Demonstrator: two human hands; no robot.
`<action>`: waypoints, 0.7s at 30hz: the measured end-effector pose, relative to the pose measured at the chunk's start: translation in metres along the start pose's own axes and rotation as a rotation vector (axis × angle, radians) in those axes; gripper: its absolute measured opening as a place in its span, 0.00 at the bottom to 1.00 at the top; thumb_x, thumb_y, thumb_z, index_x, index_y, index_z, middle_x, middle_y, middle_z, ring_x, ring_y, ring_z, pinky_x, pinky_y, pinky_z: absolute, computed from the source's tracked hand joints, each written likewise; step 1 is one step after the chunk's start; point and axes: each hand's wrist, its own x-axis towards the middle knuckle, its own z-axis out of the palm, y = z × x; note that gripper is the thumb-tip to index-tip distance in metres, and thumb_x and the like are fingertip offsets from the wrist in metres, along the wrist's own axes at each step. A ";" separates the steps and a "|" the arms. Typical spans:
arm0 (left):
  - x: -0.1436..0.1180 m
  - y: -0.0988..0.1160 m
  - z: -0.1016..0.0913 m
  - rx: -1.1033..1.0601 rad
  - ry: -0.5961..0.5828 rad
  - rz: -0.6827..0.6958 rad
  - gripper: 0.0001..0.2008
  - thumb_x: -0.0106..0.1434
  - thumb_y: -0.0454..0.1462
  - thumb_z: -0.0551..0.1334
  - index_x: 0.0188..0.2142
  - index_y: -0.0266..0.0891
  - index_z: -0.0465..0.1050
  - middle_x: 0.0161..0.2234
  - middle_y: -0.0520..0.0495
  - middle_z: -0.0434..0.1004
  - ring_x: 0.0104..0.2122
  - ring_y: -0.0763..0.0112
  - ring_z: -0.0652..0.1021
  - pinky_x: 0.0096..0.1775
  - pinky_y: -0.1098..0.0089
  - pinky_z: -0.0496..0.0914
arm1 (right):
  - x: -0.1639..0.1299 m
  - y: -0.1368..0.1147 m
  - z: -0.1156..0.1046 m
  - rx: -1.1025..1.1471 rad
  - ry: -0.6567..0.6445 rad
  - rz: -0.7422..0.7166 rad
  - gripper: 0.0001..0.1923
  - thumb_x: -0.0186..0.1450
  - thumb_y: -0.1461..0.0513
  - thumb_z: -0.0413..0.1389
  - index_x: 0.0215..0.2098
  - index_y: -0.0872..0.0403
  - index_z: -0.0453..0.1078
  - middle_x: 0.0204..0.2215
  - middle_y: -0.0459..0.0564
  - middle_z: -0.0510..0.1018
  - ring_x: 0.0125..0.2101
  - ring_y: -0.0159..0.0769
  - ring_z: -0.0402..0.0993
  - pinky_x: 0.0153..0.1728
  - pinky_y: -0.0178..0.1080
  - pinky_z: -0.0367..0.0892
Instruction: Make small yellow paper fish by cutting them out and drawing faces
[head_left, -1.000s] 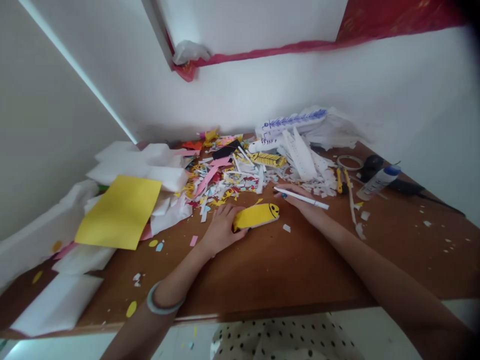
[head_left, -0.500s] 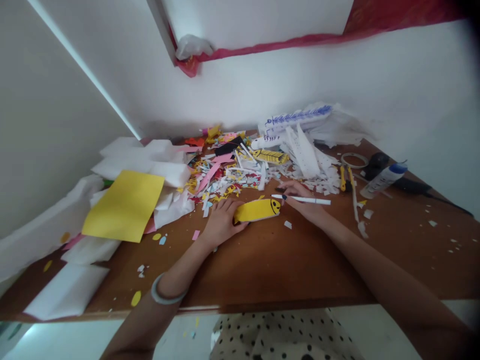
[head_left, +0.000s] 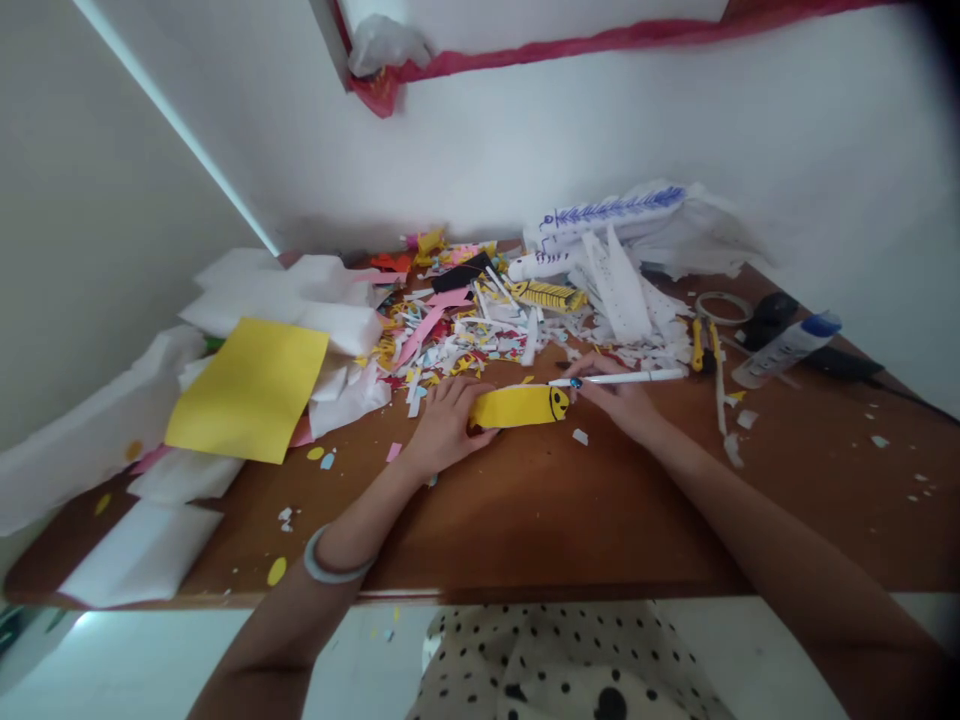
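Note:
A yellow paper-covered piece [head_left: 517,406] lies in front of me, with a black fish-like face drawn on its right end and white showing along its edge. My left hand [head_left: 450,425] is closed on its left end, thumb along the near side. In my right hand [head_left: 611,395] is a white marker pen [head_left: 637,377], pinched between the fingers, its tip pointing left by the far edge near the drawn face. Something dark shows by the right fingers; I cannot make out what it is.
Paper scraps [head_left: 480,335] pile up at the back. White foam sheets [head_left: 315,295] and a yellow sheet [head_left: 251,390] lie left. A yellow cutter [head_left: 699,345], tape roll [head_left: 724,307] and glue bottle [head_left: 787,350] are on the right. Decorated pieces [head_left: 615,210] rest near the wall.
The view has tilted down slightly. The pen has turned a little, and its tip is now nearer the far edge of the yellow piece. My left hand keeps its hold.

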 end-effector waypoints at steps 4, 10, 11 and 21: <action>0.000 0.009 0.000 -0.083 -0.020 -0.029 0.30 0.57 0.44 0.66 0.57 0.42 0.61 0.51 0.44 0.72 0.52 0.55 0.68 0.54 0.57 0.61 | -0.002 -0.004 0.002 -0.107 0.033 -0.015 0.09 0.64 0.54 0.56 0.40 0.48 0.71 0.37 0.49 0.78 0.38 0.40 0.75 0.43 0.43 0.69; -0.001 0.014 -0.002 -0.148 0.004 -0.027 0.32 0.55 0.45 0.68 0.56 0.43 0.61 0.50 0.44 0.73 0.52 0.55 0.70 0.54 0.58 0.61 | -0.007 -0.010 0.004 -0.225 -0.083 -0.112 0.12 0.69 0.55 0.50 0.41 0.48 0.74 0.39 0.51 0.79 0.41 0.42 0.74 0.44 0.45 0.67; -0.001 0.014 -0.003 -0.150 0.002 -0.015 0.32 0.55 0.45 0.68 0.56 0.43 0.62 0.50 0.44 0.73 0.51 0.56 0.71 0.54 0.59 0.62 | -0.008 -0.010 0.004 -0.216 -0.092 -0.131 0.13 0.70 0.55 0.48 0.40 0.48 0.75 0.37 0.51 0.79 0.40 0.42 0.74 0.44 0.45 0.67; 0.003 0.017 -0.002 -0.174 -0.176 -0.065 0.32 0.56 0.49 0.66 0.57 0.42 0.61 0.53 0.42 0.72 0.51 0.53 0.71 0.53 0.55 0.61 | -0.006 -0.016 0.014 -0.328 -0.154 -0.237 0.12 0.69 0.56 0.52 0.46 0.49 0.75 0.39 0.50 0.81 0.39 0.40 0.75 0.43 0.43 0.69</action>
